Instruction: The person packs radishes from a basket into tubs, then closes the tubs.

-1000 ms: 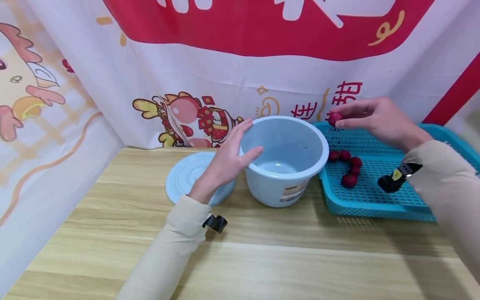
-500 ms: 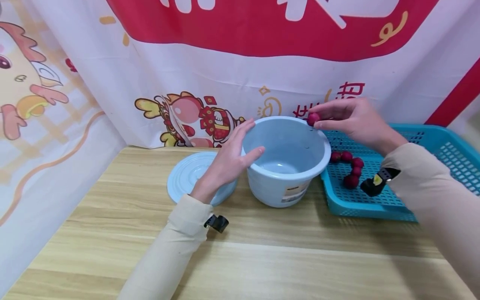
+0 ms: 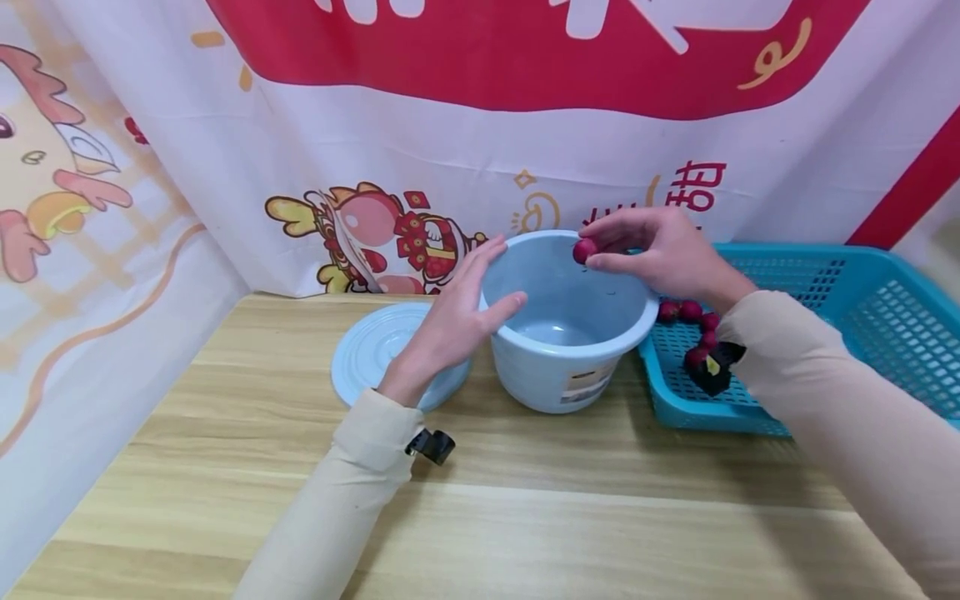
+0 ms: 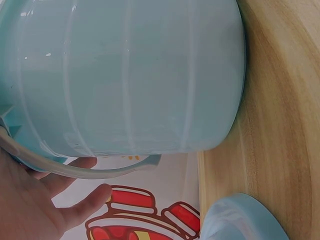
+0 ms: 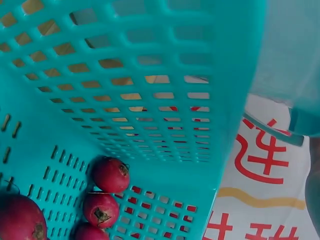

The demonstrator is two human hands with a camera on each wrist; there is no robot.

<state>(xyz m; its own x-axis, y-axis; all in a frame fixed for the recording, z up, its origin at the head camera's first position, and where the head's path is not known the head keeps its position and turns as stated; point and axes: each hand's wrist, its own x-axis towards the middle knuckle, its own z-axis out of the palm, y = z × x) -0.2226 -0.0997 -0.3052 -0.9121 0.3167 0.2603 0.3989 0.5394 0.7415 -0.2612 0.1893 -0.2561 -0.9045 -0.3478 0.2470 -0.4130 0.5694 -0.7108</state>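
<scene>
My right hand [image 3: 667, 254] pinches a small round red radish [image 3: 585, 250] between thumb and fingertips, over the opening of a light blue bucket [image 3: 525, 371]. The bucket stands upright on the table. At its left rim rests my left hand [image 3: 452, 321], fingers straight and thumb reaching over the edge. The left wrist view has the bucket's ribbed side [image 4: 155, 75] and its curved handle [image 4: 95, 173] passing by that hand. Several more radishes [image 3: 689, 312] lie in the turquoise basket [image 3: 697, 415] on the right, seen close up as red radishes [image 5: 110, 174] in the right wrist view.
A round light blue lid [image 3: 360, 358] lies on the wooden table [image 3: 480, 533], left of the bucket and partly behind the left wrist. A printed cloth [image 3: 420, 142] hangs along the back. The basket's perforated wall [image 5: 130, 95] stands close beside the bucket.
My right hand has carried the radish leftward from above the basket to over the bucket's opening. The left hand has stayed at the bucket's rim.
</scene>
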